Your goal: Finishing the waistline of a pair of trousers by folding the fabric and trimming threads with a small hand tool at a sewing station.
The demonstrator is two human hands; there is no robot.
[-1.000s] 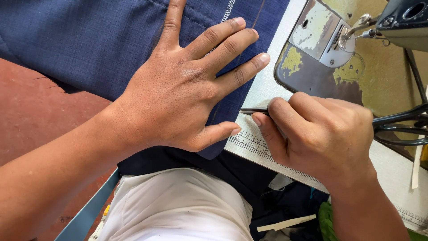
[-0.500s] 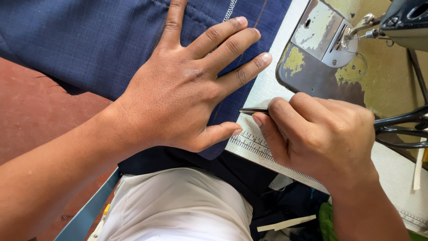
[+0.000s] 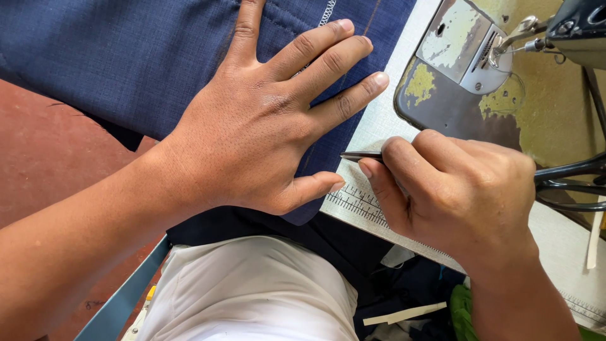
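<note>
— What have your hands got at this moment?

— My left hand point(image 3: 265, 126) lies flat on the blue cloth point(image 3: 126, 57), fingers spread wide apart and gripping nothing; it just presses the cloth down. The fingertips reach close to the cloth's right-hand edge, and my thumb sits at its near corner, close to the ruler marks point(image 3: 356, 202) printed along the worktop's front edge.

— And the right?

— My right hand point(image 3: 454, 189) is closed around a thin dark tool point(image 3: 361, 155), pinched between thumb and forefinger. Only its front part sticks out of my fist, so I can't tell what kind of tool it is. The tip points left, toward the edge of the cloth, and lies between my left thumb and little finger.

— Where does the cloth sit?

— It covers the far left part of the white worktop point(image 3: 379, 120) and hangs over its left edge. A white zigzag seam point(image 3: 327, 11) runs along it at the far edge of my view.

— Anything else nearby?

— The sewing machine's worn metal plate point(image 3: 454, 69) sits just beyond my right hand, toward the far right corner. Black scissors point(image 3: 568, 183) lie by the right edge, partly behind my knuckles. Below the front edge there's white fabric point(image 3: 252, 297) over my lap.
</note>
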